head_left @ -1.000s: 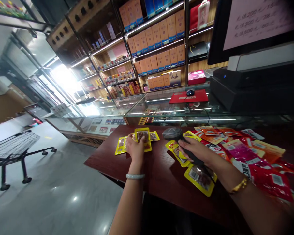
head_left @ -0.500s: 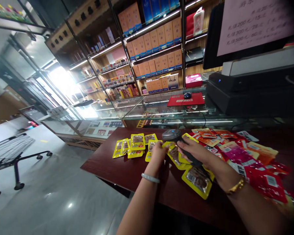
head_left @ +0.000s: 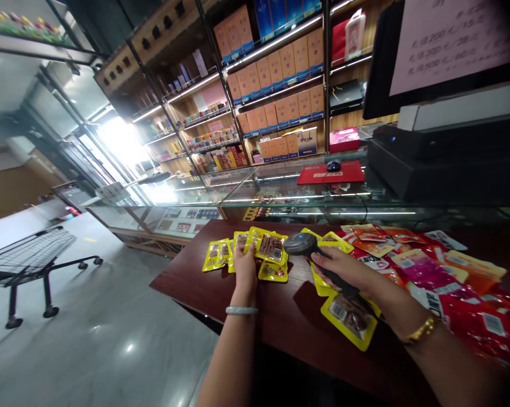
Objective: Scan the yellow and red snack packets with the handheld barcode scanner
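My left hand (head_left: 244,264) grips a yellow snack packet (head_left: 271,246) by its left edge, holding it over other yellow packets on the dark red-brown table. Beneath it a yellow packet (head_left: 273,272) lies flat, and further left rests another yellow packet (head_left: 213,256). In my right hand (head_left: 337,264) is a black handheld barcode scanner (head_left: 301,244), its head turned left toward the held packet. Under and below my right hand are more yellow packets; the nearest packet (head_left: 351,319) shows a barcode on its face.
Red, orange and pink snack packets (head_left: 433,277) are heaped at the right. Behind stand a glass display counter (head_left: 238,195), a red mouse pad (head_left: 348,174) and a black monitor (head_left: 380,62). A shopping cart (head_left: 30,254) is on the floor at left.
My left hand has moved left from beside the scanner and now holds a yellow packet over the left group. My right hand keeps the scanner in nearly the same place.
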Demonstrator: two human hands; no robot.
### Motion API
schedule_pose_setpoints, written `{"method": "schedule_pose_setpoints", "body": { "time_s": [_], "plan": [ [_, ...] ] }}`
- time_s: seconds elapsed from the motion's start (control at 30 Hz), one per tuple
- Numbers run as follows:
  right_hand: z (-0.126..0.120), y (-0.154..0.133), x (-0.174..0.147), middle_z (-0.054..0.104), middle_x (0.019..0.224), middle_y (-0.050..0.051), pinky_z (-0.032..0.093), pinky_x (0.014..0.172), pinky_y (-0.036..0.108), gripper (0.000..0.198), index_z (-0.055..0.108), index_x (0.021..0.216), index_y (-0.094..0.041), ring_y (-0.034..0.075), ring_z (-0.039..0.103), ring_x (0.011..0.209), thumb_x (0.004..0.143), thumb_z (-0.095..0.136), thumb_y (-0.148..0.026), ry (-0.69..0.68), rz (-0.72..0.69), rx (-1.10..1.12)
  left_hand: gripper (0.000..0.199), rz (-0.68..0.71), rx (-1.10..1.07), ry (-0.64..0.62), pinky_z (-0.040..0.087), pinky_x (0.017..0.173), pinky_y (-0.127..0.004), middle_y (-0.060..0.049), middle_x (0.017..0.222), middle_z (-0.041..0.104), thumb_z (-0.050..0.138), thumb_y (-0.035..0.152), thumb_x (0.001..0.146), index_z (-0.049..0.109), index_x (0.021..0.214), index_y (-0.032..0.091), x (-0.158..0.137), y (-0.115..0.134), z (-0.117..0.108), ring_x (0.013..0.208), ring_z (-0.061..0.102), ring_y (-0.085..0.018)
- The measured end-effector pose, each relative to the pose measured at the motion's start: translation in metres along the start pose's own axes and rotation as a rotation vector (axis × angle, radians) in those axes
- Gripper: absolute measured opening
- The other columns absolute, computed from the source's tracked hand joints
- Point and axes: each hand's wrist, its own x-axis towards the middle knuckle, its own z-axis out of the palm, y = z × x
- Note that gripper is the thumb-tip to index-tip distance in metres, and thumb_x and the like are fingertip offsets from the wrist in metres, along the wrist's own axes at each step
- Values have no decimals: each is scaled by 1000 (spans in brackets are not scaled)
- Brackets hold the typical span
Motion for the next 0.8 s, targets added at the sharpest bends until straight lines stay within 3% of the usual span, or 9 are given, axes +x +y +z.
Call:
{"method": "schedule_pose_setpoints", "body": {
  "time_s": [0.23, 0.33, 0.43, 0.53, 0.57, 0.63, 0.73, 0.8],
  "plan": [
    [4, 10, 3, 54, 63, -7, 33, 35, 17, 49, 52, 87, -22, 6, 45, 40, 77, 69, -66, -33, 32, 4, 44, -46, -40, -30, 45, 44, -21, 8, 62, 54, 76, 48, 69, 45, 84, 20, 1, 5, -1, 41, 52, -7],
    [4, 8, 3, 53, 63, -7, 34, 36, 18, 51, 51, 85, -21, 6, 45, 41, 76, 70, -67, -17, 22, -6, 38, -21, 0, 9, 48, 50, -24, 4, 72, 59, 71, 44, 76, 46, 93, 20, 2, 11, -7, 47, 56, -9],
    [-1, 2, 1, 53, 62, -7, 33, 36, 19, 53, 50, 82, -21, 7, 45, 42, 74, 71, -69, 5, 7, -9, 36, 192, 178, 203, 55, 72, -34, -7, 103, 63, 64, 36, 84, 46, 111, 21, -2, 26, -12, 77, 66, -16],
    [-11, -5, -3, 53, 62, -6, 32, 36, 20, 51, 53, 87, -21, 7, 44, 42, 75, 71, -67, 24, -22, 20, 44, 555, 485, 343, 44, 101, -43, -16, 131, 54, 62, 31, 86, 46, 126, 19, -18, 39, -6, 118, 56, -25],
    [-14, -7, -4, 54, 63, -6, 32, 36, 20, 50, 55, 89, -21, 7, 44, 42, 76, 72, -66, 34, -31, 34, 42, 631, 582, 296, 40, 105, -45, -16, 131, 55, 62, 32, 87, 49, 125, 18, -26, 41, 0, 124, 52, -27],
    [-22, -12, -8, 54, 64, -6, 33, 38, 21, 46, 56, 89, -21, 7, 44, 43, 78, 71, -63, 57, -41, 50, 31, 662, 740, 38, 40, 103, -44, -14, 118, 63, 61, 38, 88, 59, 112, 18, -46, 40, 16, 119, 55, -29],
    [-29, -15, -11, 54, 64, -5, 34, 39, 22, 44, 56, 83, -21, 7, 44, 42, 80, 70, -62, 83, -54, 45, 33, 541, 910, -430, 46, 85, -39, -10, 89, 68, 60, 53, 86, 65, 85, 20, -78, 27, 44, 90, 64, -27],
    [-31, -15, -11, 54, 63, -5, 33, 38, 21, 45, 55, 82, -21, 7, 45, 42, 79, 71, -63, 96, -56, 43, 41, 494, 990, -589, 46, 78, -37, -10, 81, 67, 62, 61, 81, 65, 76, 20, -95, 18, 61, 80, 64, -26]
  ]
}}
